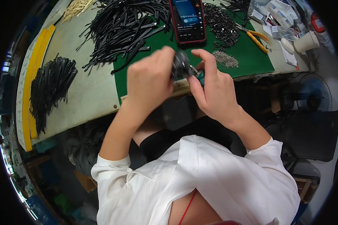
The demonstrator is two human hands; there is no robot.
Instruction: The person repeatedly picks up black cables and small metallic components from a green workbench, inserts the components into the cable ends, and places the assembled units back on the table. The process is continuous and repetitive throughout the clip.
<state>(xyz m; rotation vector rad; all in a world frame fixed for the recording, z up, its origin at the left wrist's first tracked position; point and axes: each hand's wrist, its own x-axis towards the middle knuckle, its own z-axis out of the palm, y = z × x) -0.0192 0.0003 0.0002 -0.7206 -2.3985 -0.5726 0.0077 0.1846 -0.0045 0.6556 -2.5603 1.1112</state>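
**Small black part held between both hands, mid-assembly**

Your left hand (pixel 150 77) curls its fingers around a small black part (pixel 181 64), held over the near edge of the worktop (pixel 86 93). Your right hand (pixel 214 88) pinches a teal-handled tool (pixel 199 76) at the part's 3 o'clock side. It looks like a fitting step; the next move likely calls for a steady grip and fine aim. Black strips (pixel 124 30) lie at 11 o'clock, a phone (pixel 187 20) at 12, pliers (pixel 256 37) at 1. Your knuckles hide the part's shape and the tool's tip
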